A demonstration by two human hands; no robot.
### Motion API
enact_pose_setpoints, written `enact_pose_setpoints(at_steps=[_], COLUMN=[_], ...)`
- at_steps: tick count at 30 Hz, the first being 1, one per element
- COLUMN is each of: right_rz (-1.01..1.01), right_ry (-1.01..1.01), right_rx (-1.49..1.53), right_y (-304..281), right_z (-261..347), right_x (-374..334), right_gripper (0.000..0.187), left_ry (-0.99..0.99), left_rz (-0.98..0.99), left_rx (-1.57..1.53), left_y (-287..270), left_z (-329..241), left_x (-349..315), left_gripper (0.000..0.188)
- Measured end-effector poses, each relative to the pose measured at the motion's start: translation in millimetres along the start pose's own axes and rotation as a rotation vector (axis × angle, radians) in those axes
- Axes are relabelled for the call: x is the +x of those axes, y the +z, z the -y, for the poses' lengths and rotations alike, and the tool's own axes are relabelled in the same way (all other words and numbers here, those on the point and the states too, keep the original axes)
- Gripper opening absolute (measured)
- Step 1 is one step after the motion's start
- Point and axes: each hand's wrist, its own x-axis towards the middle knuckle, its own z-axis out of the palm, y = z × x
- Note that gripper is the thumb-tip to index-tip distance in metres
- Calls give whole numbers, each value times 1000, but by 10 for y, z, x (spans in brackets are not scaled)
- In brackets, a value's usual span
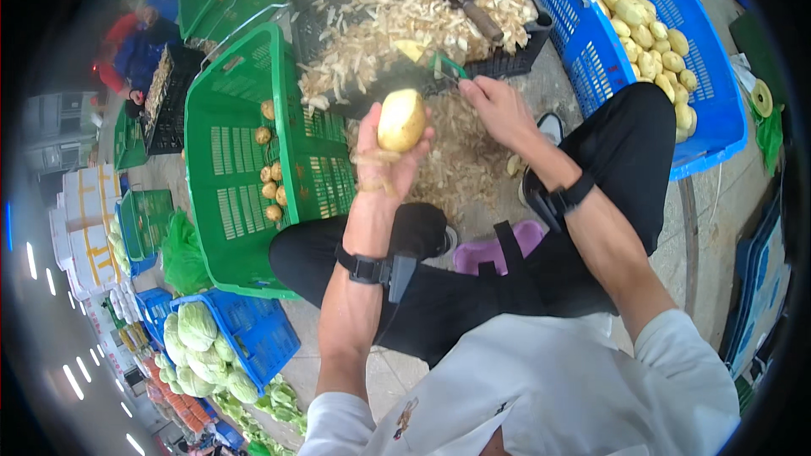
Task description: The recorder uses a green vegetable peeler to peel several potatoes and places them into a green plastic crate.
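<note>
A mostly peeled potato [402,121] rests in my left hand [384,160], whose fingers curl round it. A strip of peel hangs across the palm and wrist. My right hand [498,110] is closed round the handle of a green peeler [445,66], held a little above and right of the potato. Below both hands, peelings [448,152] cover the floor. Just beyond stands a black crate [528,51] heaped with peelings, and a knife with a wooden handle [483,21] lies on the heap.
A green crate [198,143] at the left holds several unpeeled potatoes [263,135]. At the far right a blue crate [710,118] is filled with peeled potatoes [646,29]. Cabbages [198,329] sit in a blue crate at lower left. Another person [135,46] is at the far left.
</note>
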Motion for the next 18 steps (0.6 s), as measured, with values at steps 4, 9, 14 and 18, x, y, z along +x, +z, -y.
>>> enact_pose_setpoints(at_steps=[4, 9, 14, 18], right_rz=[45, -3, -29, 12], right_ry=[-143, -387, -31, -77], right_rx=[55, -38, -83, 32], right_y=[2, 153, 97, 99], right_z=[496, 549, -69, 215], right_x=[-352, -442, -17, -279], right_gripper=[38, 30, 46, 44], left_ry=[37, 113, 6, 65], left_rz=[-20, -123, 84, -14], left_rx=[16, 12, -7, -37], left_y=[19, 65, -106, -28], left_z=[70, 73, 32, -65], left_x=[-110, -73, 17, -55], left_gripper=[51, 47, 43, 43])
